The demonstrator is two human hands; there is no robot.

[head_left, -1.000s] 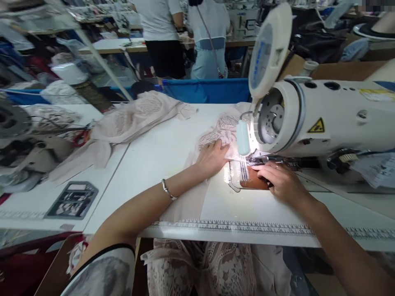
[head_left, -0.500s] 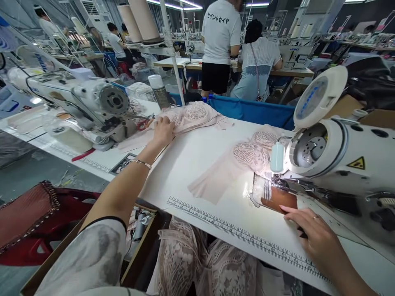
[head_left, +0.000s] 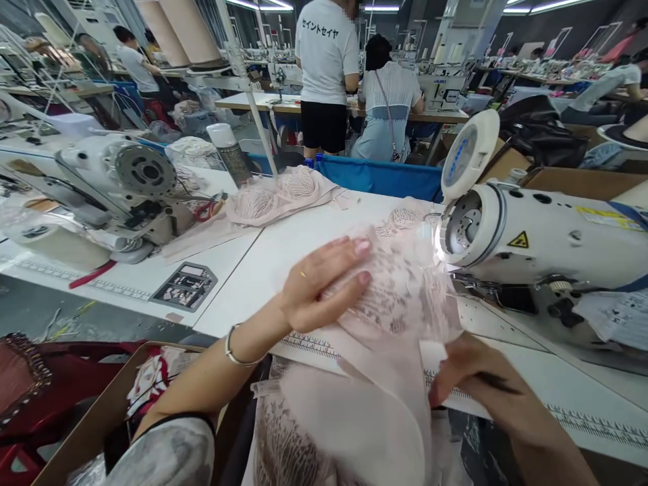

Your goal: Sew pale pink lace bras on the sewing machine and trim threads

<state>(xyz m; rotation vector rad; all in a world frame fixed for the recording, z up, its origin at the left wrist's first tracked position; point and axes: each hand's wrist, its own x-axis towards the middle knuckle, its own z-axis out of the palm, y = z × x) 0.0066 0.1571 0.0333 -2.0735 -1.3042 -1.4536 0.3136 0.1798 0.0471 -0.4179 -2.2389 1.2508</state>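
A pale pink lace bra (head_left: pixel 389 304), blurred by motion, spreads over the front of the white table and down into my lap. My left hand (head_left: pixel 324 287) lies across its lace, with fingers and thumb closing on the fabric. At the bra's right edge is my right hand (head_left: pixel 476 378), fingers curled in on the cloth and partly smeared. A smooth beige cup (head_left: pixel 364 425) hangs over the table edge. Below it, a darker-looking lace cup (head_left: pixel 286 432) rests in my lap. Just right of the bra stands the sewing machine (head_left: pixel 561 236), its lamp lit.
Another lace bra (head_left: pixel 273 196) lies at the table's back left. A second sewing machine (head_left: pixel 126 175), a cream thread cone (head_left: pixel 63 250) and a grey tray of small parts (head_left: pixel 185 287) are at left. A printed ruler (head_left: pixel 592 425) follows the front edge. Two people work beyond a blue cloth bin (head_left: pixel 379 177).
My left hand has left the bra at the back left and come to the lace before me. My right hand has moved from the machine plate to the bra's edge. The view has turned right.
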